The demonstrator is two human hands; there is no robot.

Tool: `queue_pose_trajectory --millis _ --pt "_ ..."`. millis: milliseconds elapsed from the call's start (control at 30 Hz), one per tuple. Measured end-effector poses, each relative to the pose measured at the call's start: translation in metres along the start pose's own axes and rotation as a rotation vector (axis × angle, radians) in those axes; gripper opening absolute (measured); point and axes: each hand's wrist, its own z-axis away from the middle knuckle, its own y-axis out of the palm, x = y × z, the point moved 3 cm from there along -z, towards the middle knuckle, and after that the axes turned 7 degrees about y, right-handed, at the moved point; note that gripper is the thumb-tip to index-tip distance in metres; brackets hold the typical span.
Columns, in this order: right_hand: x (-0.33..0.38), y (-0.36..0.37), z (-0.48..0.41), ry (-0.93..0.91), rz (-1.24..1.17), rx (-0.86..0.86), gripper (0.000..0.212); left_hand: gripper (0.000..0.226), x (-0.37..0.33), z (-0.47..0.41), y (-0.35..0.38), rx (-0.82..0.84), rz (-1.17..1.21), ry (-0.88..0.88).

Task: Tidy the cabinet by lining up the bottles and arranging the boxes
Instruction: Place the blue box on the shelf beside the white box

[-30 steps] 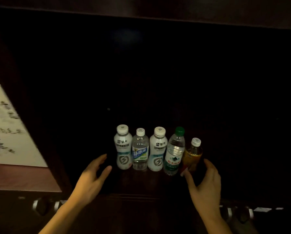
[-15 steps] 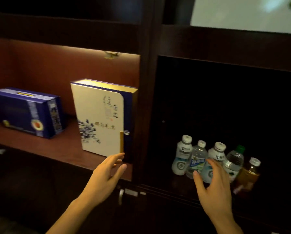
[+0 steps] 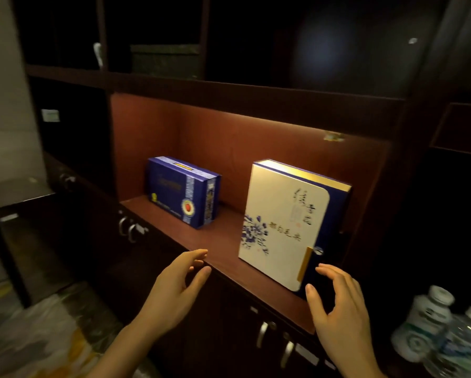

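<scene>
Shift: both hands off the bottles (image 3: 444,334), now flanking white box (image 3: 283,227).
Hands: left hand (image 3: 174,290), right hand (image 3: 338,304) spread, empty (right nearer).
Box: upright, just ahead.

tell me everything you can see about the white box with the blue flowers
The white box stands upright on the lit reddish shelf, at its right end, front face angled toward the camera. The face is cream with a blue floral print lower left and dark calligraphy upper right; its spine and back are dark blue, its top edge gold, with a gold strip and small clasp at the lower right. It looks like stiff card. The right hand hovers open beside its lower right corner; contact cannot be told.
</scene>
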Motion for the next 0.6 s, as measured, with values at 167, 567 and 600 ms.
queue_pose_trajectory --millis 167,567,600 --pt "0.035 0.048 -0.016 -0.056 -0.074 0.122 0.032 0.042 0.028 0.001 -0.034 -0.075 -0.063 -0.050" --pt "0.080 0.189 -0.095 -0.137 -0.324 0.301 0.039 0.032 0.121 -0.069 -0.051 -0.245 -0.116 -0.247" --pt "0.082 0.203 -0.106 -0.132 -0.332 0.318 0.037 0.031 0.130 -0.079 -0.051 -0.255 -0.115 -0.265"
